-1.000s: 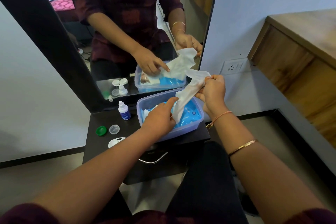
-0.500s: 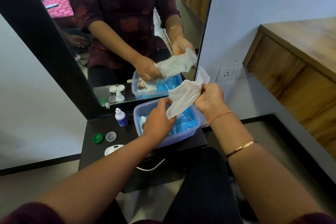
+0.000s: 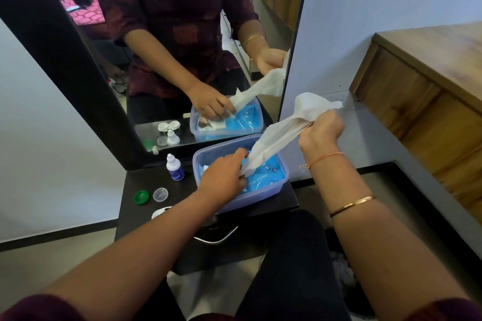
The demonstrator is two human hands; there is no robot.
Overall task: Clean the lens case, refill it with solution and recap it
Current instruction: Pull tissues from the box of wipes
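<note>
While the right hand [image 3: 322, 130] grips the upper end of a white wipe [image 3: 279, 135] and the left hand [image 3: 224, 173] pinches its lower end over the tub [image 3: 285, 167], the lens case [image 3: 159, 212] lies on the desk [image 3: 146, 180], centre left.

2 bare forearms extend forward. The left hand [image 3: 224, 174] sits low, palm down, pinching the bottom end of a white wipe [image 3: 276, 138]. The right hand [image 3: 322, 129] is higher and to the right, fisted round the wipe's top end.

Lens case [image 3: 159, 212] — mostly hidden behind left forearm [image 3: 187, 206].
</note>
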